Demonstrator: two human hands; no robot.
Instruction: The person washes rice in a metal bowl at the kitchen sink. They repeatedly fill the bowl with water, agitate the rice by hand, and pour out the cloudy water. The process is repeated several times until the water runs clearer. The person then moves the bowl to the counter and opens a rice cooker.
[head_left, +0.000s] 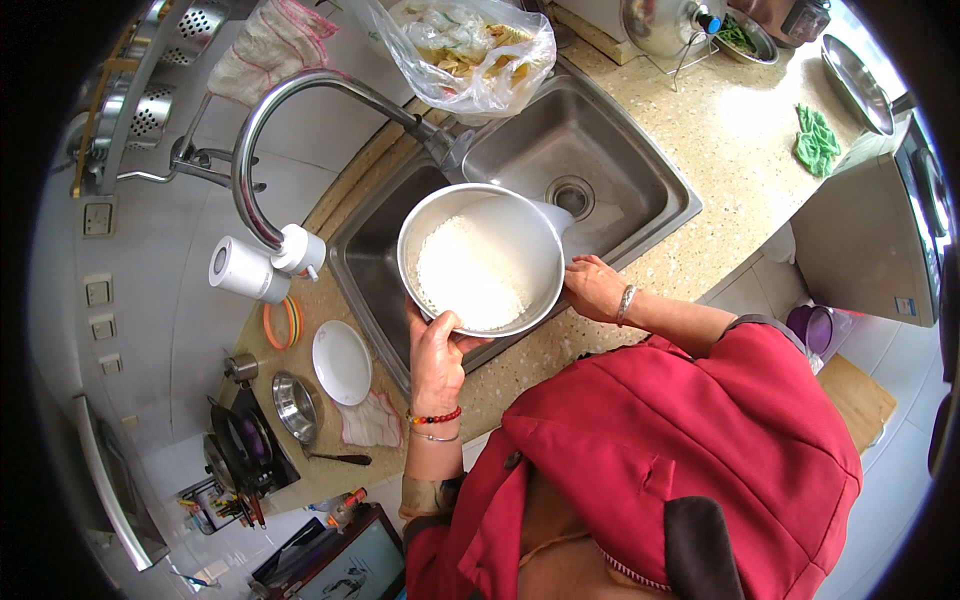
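Note:
A round metal pot (517, 225) with white rice (469, 277) and cloudy water is held over the double sink, tilted towards the right basin (585, 150). My left hand (437, 352) grips its near left side, thumb over the rim, other fingers partly hidden underneath. On the pot's right side lies my right hand (596, 289), its fingertips partly hidden behind the wall. A whitish translucent patch (553, 216), apparently cloudy water, shows beyond the right rim, near the drain (571, 196). The curved faucet (244, 150) with a white filter head (251, 268) stands left of the pot.
Left of the sink are a white plate (342, 363), a metal bowl (295, 406) and a cloth (371, 421). A filled plastic bag (480, 67) sits behind the sink. On the right counter lie a green cloth (817, 141) and a metal pan (859, 84).

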